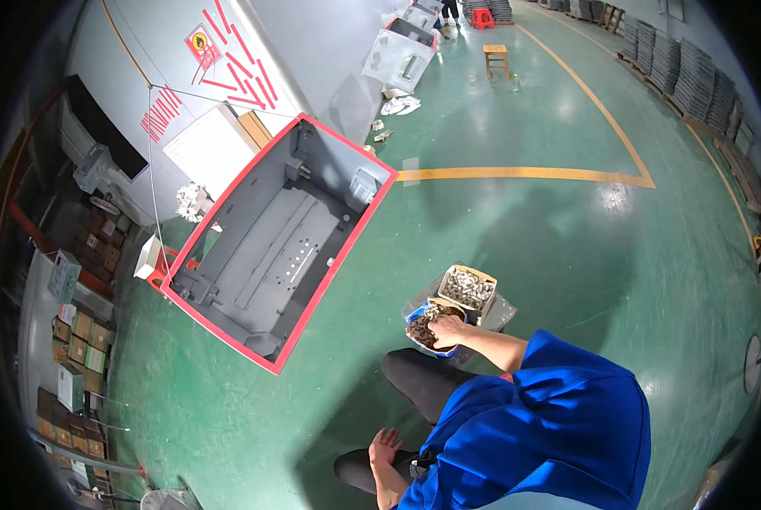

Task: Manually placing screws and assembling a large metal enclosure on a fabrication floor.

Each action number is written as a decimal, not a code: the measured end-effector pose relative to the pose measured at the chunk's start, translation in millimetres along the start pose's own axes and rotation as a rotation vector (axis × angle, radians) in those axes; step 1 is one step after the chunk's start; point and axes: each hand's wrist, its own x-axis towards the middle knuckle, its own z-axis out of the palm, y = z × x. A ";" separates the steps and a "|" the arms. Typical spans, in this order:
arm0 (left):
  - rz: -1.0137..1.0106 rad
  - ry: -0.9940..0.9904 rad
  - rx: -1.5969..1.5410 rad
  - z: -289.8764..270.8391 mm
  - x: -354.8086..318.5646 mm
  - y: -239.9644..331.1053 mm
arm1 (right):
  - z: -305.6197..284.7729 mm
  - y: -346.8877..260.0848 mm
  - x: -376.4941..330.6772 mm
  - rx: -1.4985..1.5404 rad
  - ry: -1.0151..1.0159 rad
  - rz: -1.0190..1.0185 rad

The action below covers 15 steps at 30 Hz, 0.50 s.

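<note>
blue cloth of the person's top [559, 416] fills the near right, with dark trousers [423, 382] showing bent at the knees beside it. the left hand [385, 445] lies at the near knee, bare and empty, its fingers loosely spread. the right hand [447, 331] reaches into a blue-edged box [418, 339] of small brownish-grey pieces [423, 324], fingertips down among them; whether they pinch any of the pieces i cannot tell, since the tips are hidden. just beyond that box, close against it, stands a second open carton [493, 293] filled with paler small parts [468, 288], and both sit on a low support with grey plastic sheeting [501, 316] around it, just right of the middle of the scene. to the left, well apart from the hands, is a large grey housing [270, 246], its open side facing up and edged by a red rim [312, 321], with brackets and rows of holes inside. past its far left side a pale wall [117, 51] carries red strips [244, 75]. farther off on the green floor [559, 272] are a yellow line [525, 173] and a wooden stool [497, 61], and at the far right stand stacks of grey panels [695, 81].
</note>
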 end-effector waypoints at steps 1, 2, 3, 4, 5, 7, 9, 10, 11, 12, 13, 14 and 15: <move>0.000 0.005 0.004 -0.5 -1.2 1.0 | -0.1 -0.5 -2.8 0.004 0.041 -0.022; 0.003 0.005 -0.001 -1.6 -3.0 1.7 | -0.6 -1.2 -4.7 0.017 0.044 -0.027; 0.004 0.002 -0.007 -1.1 -4.7 1.7 | -3.2 -1.8 -7.4 0.029 0.047 -0.031; 0.005 0.000 -0.013 -1.1 -6.8 1.5 | -5.4 -3.4 -9.6 0.041 0.049 -0.035; 0.001 -0.006 -0.035 -1.7 -8.8 1.8 | -7.4 -5.3 -11.5 0.054 0.035 -0.022; -0.001 -0.027 -0.063 -0.2 -13.4 6.6 | -4.8 -3.1 -11.4 0.045 0.058 -0.017; 0.004 -0.016 -0.044 1.4 -16.4 8.3 | -1.5 -3.4 -12.2 0.045 0.091 -0.018; 0.004 -0.009 -0.037 1.6 -17.6 8.5 | 0.0 -4.5 -12.4 0.049 0.112 -0.023; 0.002 -0.006 -0.042 1.6 -19.3 8.8 | 1.5 -5.7 -12.7 0.053 0.134 -0.029; 0.001 -0.006 -0.047 1.9 -19.6 9.1 | 2.8 -5.9 -12.9 0.046 0.137 -0.017; 0.001 -0.006 -0.051 2.3 -19.9 9.7 | 4.0 -5.9 -13.2 0.040 0.139 -0.005; 0.000 -0.005 -0.053 2.8 -20.0 10.4 | 4.9 -5.6 -13.0 0.034 0.142 0.006; 0.001 -0.001 -0.057 1.6 -20.0 10.3 | 5.9 -5.0 -14.8 0.069 0.174 -0.004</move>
